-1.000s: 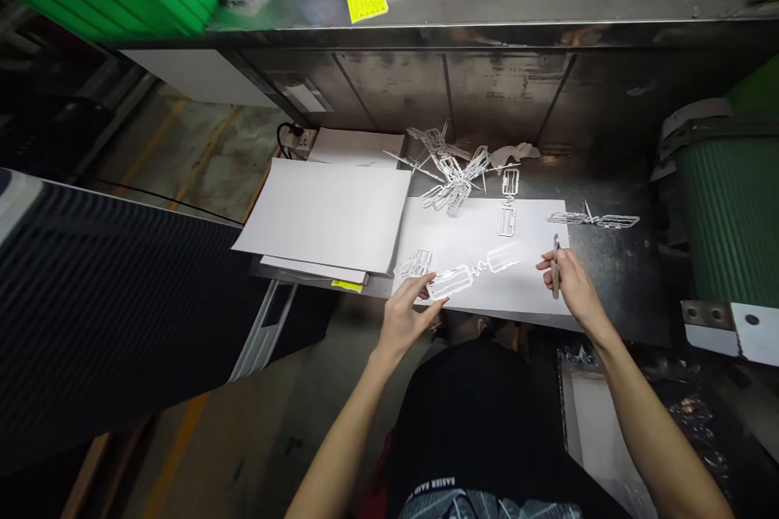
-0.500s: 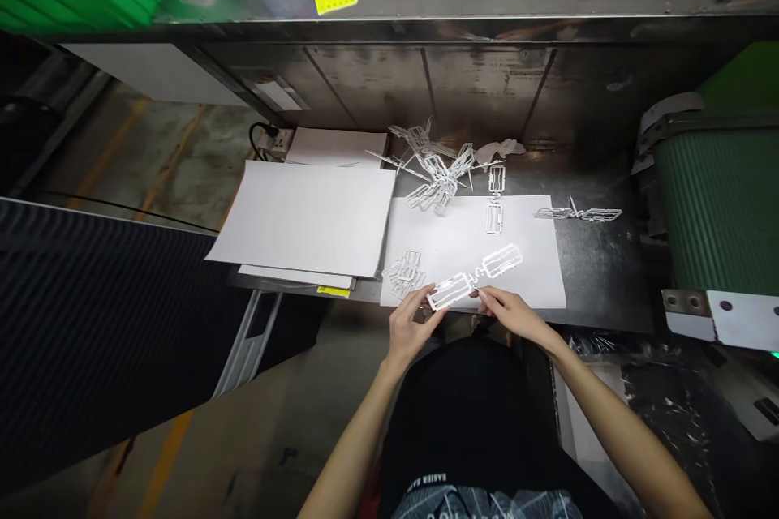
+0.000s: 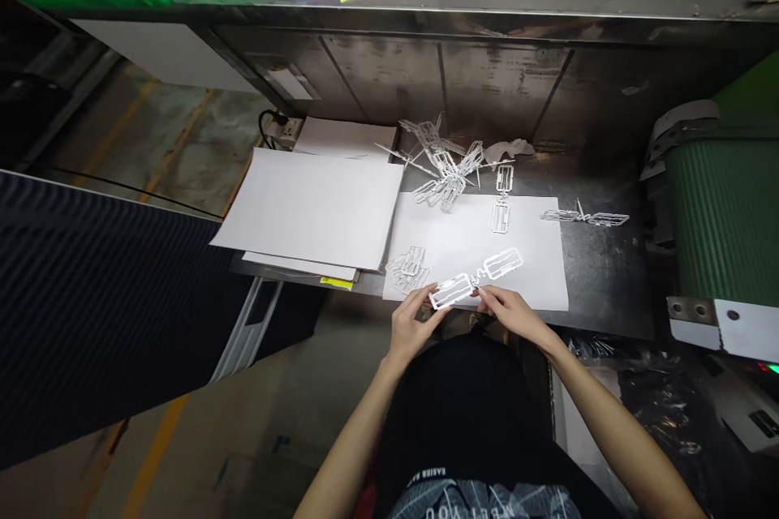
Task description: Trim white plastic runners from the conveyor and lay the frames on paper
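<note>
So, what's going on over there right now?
Left hand, right hand pinching a white plastic moulded frame. Loose frames lie close by on white paper.

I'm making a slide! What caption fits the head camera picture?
Left hand and right hand grip a white plastic frame over a paper sheet.

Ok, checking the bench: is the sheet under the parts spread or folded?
Spread: the white paper sheet lies flat on the steel bench, its edges straight.
</note>
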The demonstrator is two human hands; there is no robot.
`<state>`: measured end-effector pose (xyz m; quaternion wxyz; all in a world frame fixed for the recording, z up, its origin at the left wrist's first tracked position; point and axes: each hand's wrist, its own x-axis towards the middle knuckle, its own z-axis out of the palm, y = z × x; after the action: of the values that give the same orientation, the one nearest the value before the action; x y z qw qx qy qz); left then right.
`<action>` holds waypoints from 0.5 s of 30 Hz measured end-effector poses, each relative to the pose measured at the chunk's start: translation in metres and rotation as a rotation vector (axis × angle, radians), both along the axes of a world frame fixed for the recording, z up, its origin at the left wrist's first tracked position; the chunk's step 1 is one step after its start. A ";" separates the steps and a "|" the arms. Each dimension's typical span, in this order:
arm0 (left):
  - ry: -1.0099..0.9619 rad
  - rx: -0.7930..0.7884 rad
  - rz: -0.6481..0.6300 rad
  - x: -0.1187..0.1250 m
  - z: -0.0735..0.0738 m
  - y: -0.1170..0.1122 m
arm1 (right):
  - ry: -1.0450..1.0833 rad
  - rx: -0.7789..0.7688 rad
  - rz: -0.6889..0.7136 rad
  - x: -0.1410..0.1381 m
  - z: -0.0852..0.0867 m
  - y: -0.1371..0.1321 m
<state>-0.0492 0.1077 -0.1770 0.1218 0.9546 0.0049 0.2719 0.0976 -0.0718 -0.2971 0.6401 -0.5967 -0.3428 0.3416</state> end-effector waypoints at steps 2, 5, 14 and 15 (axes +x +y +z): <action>-0.014 -0.005 -0.002 0.001 -0.003 0.000 | 0.002 -0.019 -0.009 0.000 0.001 0.000; -0.024 -0.019 0.003 0.001 -0.006 0.001 | 0.010 -0.038 -0.016 0.001 0.000 -0.001; -0.041 -0.028 0.004 -0.002 -0.002 0.004 | 0.007 -0.044 0.028 0.004 -0.001 -0.002; -0.037 -0.030 -0.003 -0.002 -0.002 0.004 | 0.006 -0.045 0.029 0.004 0.000 -0.002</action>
<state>-0.0509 0.1113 -0.1785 0.1366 0.9474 0.0052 0.2893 0.1020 -0.0738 -0.2970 0.6226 -0.6049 -0.3418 0.3600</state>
